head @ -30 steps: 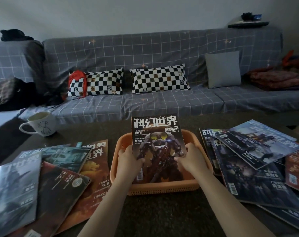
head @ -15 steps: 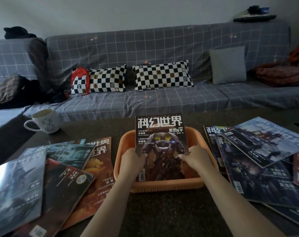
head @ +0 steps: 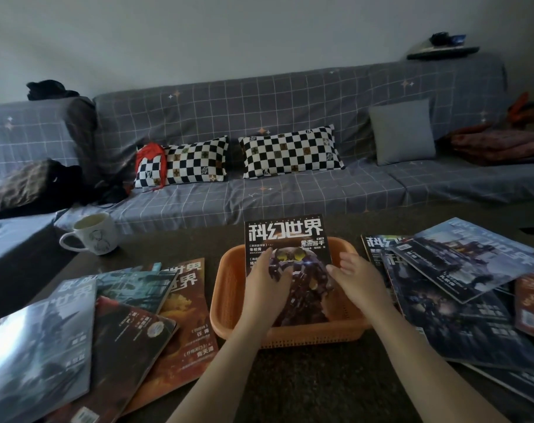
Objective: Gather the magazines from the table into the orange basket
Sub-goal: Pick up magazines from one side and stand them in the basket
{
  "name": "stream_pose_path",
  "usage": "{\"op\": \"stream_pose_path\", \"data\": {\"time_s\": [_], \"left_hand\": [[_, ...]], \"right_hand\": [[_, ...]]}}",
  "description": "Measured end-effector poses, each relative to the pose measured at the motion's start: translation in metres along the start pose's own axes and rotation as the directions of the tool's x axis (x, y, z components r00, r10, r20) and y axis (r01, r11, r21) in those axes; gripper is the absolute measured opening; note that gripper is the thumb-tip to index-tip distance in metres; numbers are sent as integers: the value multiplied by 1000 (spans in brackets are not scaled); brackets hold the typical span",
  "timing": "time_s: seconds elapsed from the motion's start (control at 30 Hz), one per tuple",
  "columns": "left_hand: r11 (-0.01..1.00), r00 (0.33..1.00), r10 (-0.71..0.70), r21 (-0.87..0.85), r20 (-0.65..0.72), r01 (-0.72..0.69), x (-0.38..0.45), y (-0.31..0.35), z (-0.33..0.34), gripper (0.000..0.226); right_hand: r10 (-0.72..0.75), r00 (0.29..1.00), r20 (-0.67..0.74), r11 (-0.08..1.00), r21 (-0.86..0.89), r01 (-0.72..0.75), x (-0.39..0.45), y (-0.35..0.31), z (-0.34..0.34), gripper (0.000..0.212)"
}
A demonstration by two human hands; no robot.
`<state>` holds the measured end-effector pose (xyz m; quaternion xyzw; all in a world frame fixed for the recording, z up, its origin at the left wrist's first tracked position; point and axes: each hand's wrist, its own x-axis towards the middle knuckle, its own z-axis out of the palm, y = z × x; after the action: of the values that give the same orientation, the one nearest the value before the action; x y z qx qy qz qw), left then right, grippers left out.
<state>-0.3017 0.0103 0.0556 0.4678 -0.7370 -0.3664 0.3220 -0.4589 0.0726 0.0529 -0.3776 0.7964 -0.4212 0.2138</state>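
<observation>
1. The left hand (head: 267, 288) is moving off the magazine's (head: 290, 261) left edge and is now lying flat on its cover.
2. The right hand (head: 358, 277) is letting go of the right edge, with its fingers opening beside it.
3. The magazine is leaning in the orange basket (head: 229, 300), its top over the far rim.

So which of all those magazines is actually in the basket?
Only the robot-cover magazine, propped in the orange basket under both hands; the others lie on the table.
</observation>
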Motion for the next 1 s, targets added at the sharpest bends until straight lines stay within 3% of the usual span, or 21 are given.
{"op": "stream_pose_path", "data": {"time_s": [0.2,0.43,0.5,0.57,0.7,0.83,1.0], "left_hand": [[993,977,121,-38,175,-116,8,52,54,52],[990,893,139,-77,427,-117,38,105,140,44],[993,865,113,-32,488,-112,49,116,163,34],[988,848,115,29,518,-152,62,122,186,4],[969,831,88,145,550,-199,92,122,223,25],[942,789,27,249,614,-226,121,109,262,46],[886,778,-11,367,629,-284,137,101,296,62]], "right_hand": [[-14,971,-238,995,90,36,-8,24,-50,39],[140,924,-355,990,71,-123,13,86,-118,41],[197,903,-382,980,73,-183,20,106,-132,43],[241,871,-429,970,73,-233,28,128,-140,43],[274,811,-517,948,2,-319,48,160,-145,51],[350,787,-508,922,38,-386,67,176,-139,56],[283,756,-590,914,-74,-400,75,190,-122,68]]}}
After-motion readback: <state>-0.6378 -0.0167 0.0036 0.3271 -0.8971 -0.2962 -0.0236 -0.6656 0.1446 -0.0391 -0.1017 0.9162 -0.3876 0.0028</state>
